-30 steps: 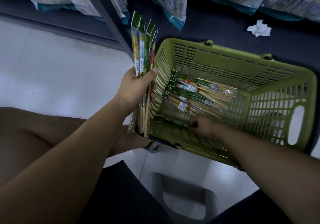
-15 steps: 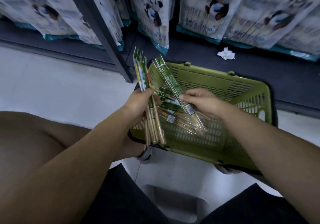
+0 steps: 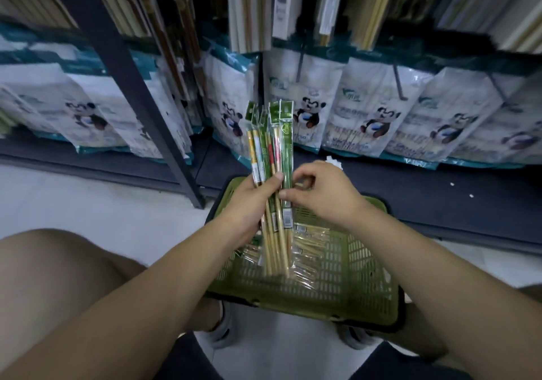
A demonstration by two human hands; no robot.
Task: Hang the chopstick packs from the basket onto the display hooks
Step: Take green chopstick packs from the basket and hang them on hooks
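The left hand (image 3: 249, 203) grips a bunch of chopstick packs (image 3: 271, 144) just above the green basket (image 3: 366, 315). The right hand (image 3: 322, 194) pinches 1 pack it just lifted out and has now pressed it against the bunch, so the bunch is bigger and nearly ready for hanging. The packs stand upright, green tops up, stick ends down toward the basket

Green-topped chopstick packs (image 3: 271, 156) upright, fanned, above green basket (image 3: 346, 300); more inside.
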